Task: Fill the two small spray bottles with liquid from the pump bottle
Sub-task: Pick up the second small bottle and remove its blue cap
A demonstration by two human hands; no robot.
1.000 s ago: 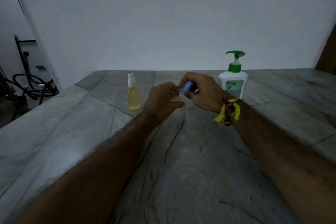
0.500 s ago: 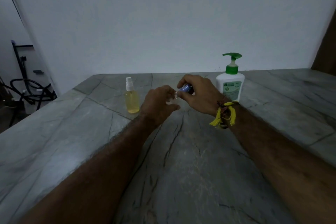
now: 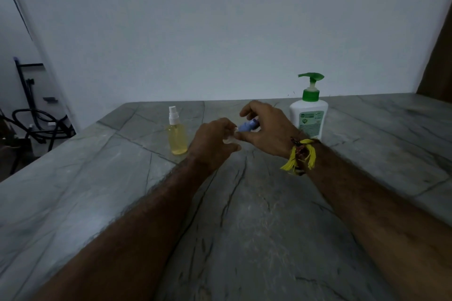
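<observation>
Working over a grey veined stone countertop (image 3: 244,227), a person holds a small clear spray bottle (image 3: 230,138) low between both hands: the left hand (image 3: 214,143) curls round its see-through body, most of which is hidden behind the fingers, while the right hand (image 3: 265,129) pinches the blue spray cap (image 3: 248,126) at its top. The step in hand looks like twisting that cap at the neck (whether it is coming off or going on cannot be told from this angle). To do it well, the left hand should keep the body upright and steady so nothing spills, and the right should turn the cap squarely on its thread rather than pulling it sideways. A second small clear spray bottle with a white nozzle, holding yellow liquid (image 3: 177,134), stands capped on the counter just left of the hands. The white pump bottle with a green pump head (image 3: 309,115) stands upright behind the right hand, near it. A yellow tasselled thread band (image 3: 299,154) circles the right wrist.
</observation>
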